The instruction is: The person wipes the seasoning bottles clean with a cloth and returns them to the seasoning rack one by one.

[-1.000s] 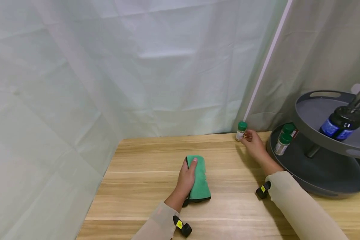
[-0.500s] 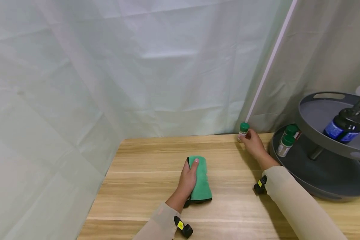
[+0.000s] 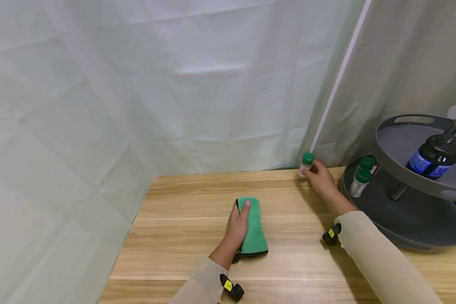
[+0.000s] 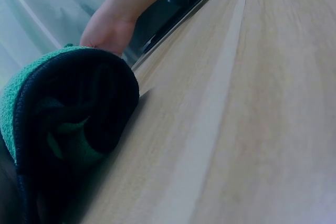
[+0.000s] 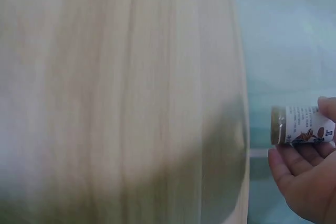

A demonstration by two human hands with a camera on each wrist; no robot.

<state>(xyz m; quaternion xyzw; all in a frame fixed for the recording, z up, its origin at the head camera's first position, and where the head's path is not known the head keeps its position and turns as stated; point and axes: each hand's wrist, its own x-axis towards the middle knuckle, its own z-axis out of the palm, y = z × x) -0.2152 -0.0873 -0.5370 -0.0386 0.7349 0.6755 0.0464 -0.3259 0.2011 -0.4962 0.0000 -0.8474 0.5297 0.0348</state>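
In the head view my left hand [image 3: 237, 226] grips a folded green cloth [image 3: 256, 234] with black edging at the middle of the table, thumb on top. The left wrist view shows the cloth's rolled end and dark hem [image 4: 126, 85] close over the wood. At the table's back edge my right hand [image 3: 322, 180] holds a small spice jar [image 3: 304, 168] with a green lid between thumb and fingers. In the right wrist view the labelled glass jar [image 5: 302, 124] shows its base end, with fingers [image 5: 294, 158] curled along one side and the thumb opposite.
A grey two-tier round tray stand [image 3: 418, 228] stands at the right. Its lower tier holds green-lidded spice jars [image 3: 359, 184] near the left rim; a dark blue-labelled jar [image 3: 433, 156] sits on the upper tier. A pale curtain [image 3: 228, 105] hangs behind the wooden table [image 3: 182, 236].
My right thumb has closed across the label of the spice jar, and the jar has risen slightly. The left hand keeps its hold on the cloth in the same place.
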